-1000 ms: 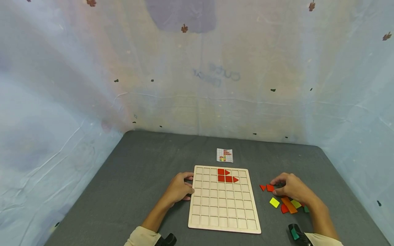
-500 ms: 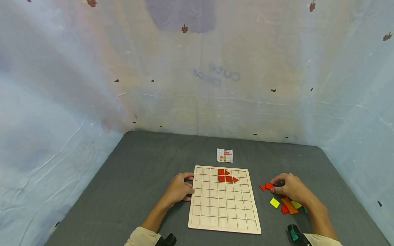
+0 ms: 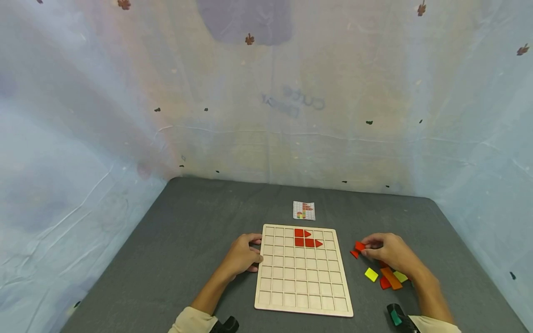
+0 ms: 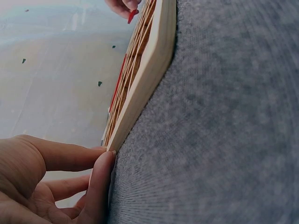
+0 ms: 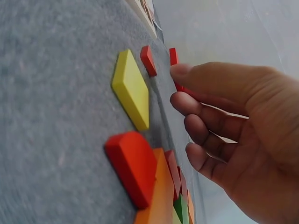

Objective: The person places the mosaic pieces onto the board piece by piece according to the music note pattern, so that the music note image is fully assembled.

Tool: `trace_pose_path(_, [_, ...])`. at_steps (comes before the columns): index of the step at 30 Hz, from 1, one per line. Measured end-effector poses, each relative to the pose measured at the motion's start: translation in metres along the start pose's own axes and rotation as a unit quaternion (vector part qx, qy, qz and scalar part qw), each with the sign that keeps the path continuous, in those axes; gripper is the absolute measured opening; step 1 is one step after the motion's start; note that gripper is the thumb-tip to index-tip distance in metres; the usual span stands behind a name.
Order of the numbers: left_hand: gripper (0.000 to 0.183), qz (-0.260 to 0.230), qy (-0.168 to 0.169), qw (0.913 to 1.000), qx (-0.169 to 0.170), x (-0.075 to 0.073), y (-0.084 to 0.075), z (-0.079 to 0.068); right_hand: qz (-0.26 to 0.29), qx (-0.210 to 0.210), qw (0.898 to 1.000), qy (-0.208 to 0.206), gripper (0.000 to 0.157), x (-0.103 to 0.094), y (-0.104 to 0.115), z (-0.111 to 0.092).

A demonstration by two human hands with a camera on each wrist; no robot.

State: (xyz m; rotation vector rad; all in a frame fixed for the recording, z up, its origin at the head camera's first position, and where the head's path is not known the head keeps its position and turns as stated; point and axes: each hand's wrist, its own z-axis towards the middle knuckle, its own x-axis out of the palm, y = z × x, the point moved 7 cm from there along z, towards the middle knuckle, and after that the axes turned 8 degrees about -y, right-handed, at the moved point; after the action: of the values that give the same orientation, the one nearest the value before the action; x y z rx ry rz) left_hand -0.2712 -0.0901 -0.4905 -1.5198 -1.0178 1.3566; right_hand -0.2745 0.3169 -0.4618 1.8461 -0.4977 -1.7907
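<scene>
My left hand [image 3: 240,255] grips the left edge of a pale wooden grid board [image 3: 300,282]; in the left wrist view, thumb and forefinger meet at that edge. Red squares [image 3: 299,232] and red triangles [image 3: 319,243] fill a few cells near the board's far side. To the right of the board, my right hand [image 3: 389,252] pinches a red square tile [image 3: 360,246] between thumb and fingers. The right wrist view shows this tile [image 5: 174,57] edge-on, raised over the cloth. Just below it in the head view lies a loose red triangle [image 3: 354,254].
Under and beside the right hand lie a yellow tile [image 3: 371,274], a red rounded tile [image 3: 385,282], an orange bar [image 3: 392,278] and a green piece [image 5: 181,208]. A small printed pattern card [image 3: 304,210] lies beyond the board on the grey cloth [image 3: 208,217].
My right hand has moved slightly left, and the red square tile has shifted left with it, tilting up off the cloth. The left hand and board have stayed put.
</scene>
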Motion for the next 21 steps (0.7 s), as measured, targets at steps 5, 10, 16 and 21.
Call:
trace_pose_path(5, [0.065, 0.002, -0.001, 1.0000, 0.000, 0.000, 0.000, 0.000, -0.001, -0.017, 1.000, -0.012, 0.031, 0.003, 0.008, 0.002])
trace_pose_path(10, [0.065, 0.003, -0.002, 1.0000, 0.000, 0.000, 0.000, 0.000, 0.006, -0.029, 0.999, -0.020, 0.030, 0.008, 0.017, 0.004])
trace_pose_path(16, [0.065, 0.003, -0.004, 1.0000, 0.000, -0.001, -0.001, -0.002, 0.029, -0.050, 0.998, -0.037, 0.029, 0.015, 0.027, 0.006])
trace_pose_path(21, [0.065, 0.006, -0.007, 1.0000, 0.000, 0.000, -0.001, -0.002, 0.020, -0.072, 0.996, -0.048, 0.028, 0.021, 0.036, 0.009])
